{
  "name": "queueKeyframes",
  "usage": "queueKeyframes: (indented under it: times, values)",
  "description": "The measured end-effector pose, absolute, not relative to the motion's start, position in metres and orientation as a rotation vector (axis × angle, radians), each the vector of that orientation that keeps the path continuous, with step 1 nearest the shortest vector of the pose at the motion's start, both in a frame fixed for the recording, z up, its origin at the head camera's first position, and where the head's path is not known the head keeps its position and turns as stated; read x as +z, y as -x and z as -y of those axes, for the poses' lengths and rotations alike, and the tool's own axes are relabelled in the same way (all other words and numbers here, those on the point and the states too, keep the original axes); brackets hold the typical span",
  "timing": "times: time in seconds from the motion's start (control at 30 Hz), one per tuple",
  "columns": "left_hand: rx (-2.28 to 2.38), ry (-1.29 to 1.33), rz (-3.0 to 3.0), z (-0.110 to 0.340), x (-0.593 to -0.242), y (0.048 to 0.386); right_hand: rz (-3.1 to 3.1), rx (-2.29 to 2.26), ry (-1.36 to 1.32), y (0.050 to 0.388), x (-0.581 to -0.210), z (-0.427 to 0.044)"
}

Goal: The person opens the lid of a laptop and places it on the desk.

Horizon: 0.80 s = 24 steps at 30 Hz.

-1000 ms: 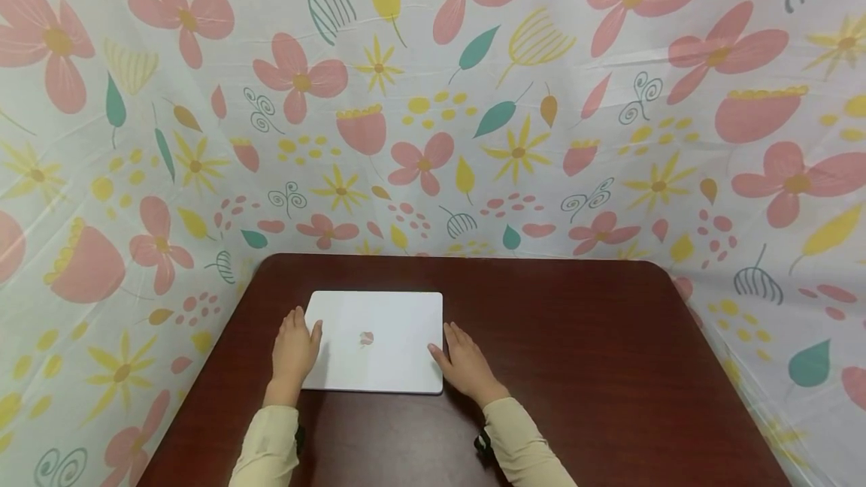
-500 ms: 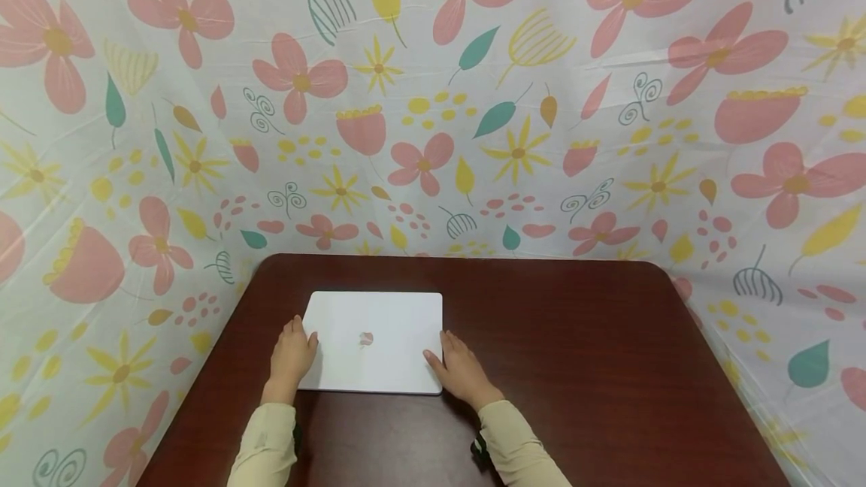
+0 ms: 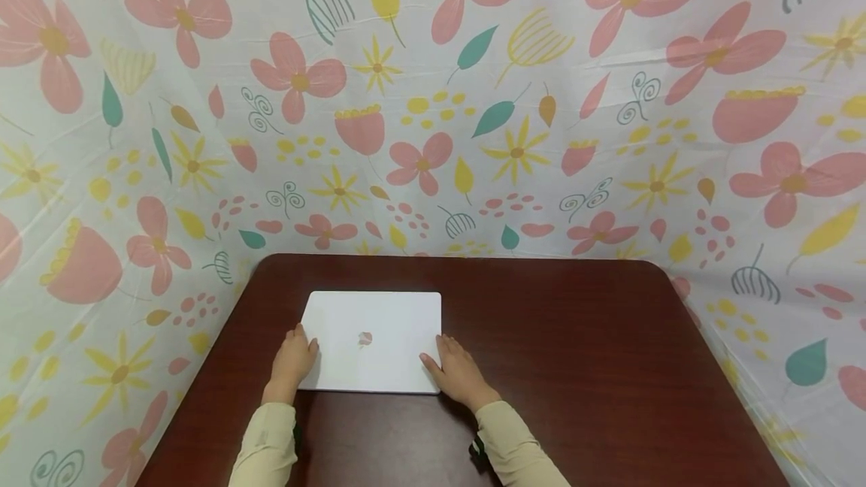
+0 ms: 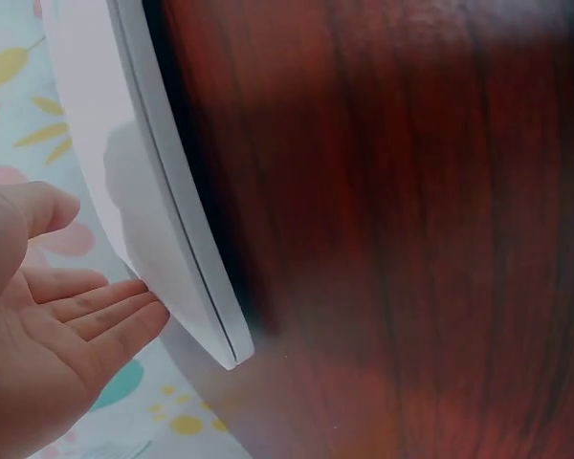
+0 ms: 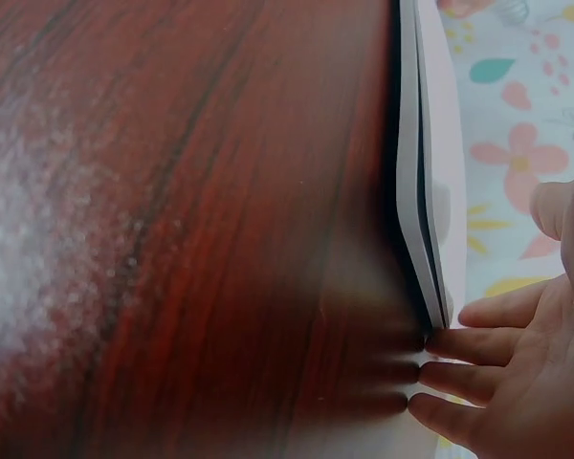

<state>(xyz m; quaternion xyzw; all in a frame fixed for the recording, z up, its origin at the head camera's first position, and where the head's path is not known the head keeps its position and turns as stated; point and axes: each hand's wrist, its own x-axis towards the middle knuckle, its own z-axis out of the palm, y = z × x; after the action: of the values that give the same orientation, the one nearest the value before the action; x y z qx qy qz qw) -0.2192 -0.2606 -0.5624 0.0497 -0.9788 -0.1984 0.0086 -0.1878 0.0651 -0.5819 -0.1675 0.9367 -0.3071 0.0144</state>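
A closed silver laptop (image 3: 379,367) with a logo on its lid lies flat on the dark red wooden table (image 3: 575,367). The left hand (image 3: 292,361) is at its left edge, the thumb near the lid. In the left wrist view that hand's (image 4: 67,325) fairly straight fingertips meet the laptop's (image 4: 143,182) side. At the right edge is the right hand (image 3: 461,373), its thumb over the lid. Seen from the right wrist, the fingers of that hand (image 5: 517,373) are extended, with fingertips at the laptop's (image 5: 416,182) corner and along the table.
A white cloth (image 3: 433,119) printed with pink, yellow and green flowers and leaves hangs behind the table and along both sides. Beige sleeves (image 3: 267,442) cover the forearms, and a dark band (image 3: 478,453) shows at the right wrist.
Both hands have shifted slightly toward the near side of the table, and the right hand also a little leftward over the laptop's edge. The laptop looks nearly unmoved.
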Motion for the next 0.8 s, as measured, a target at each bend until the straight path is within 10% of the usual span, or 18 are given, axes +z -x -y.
queueKeyframes:
  times: [0.8]
  values:
    - [-0.745,-0.171,3.045,0.2575,-0.5664,0.2194,-2.948,-0.952,0.533,0.1864,-0.5828,-0.064]
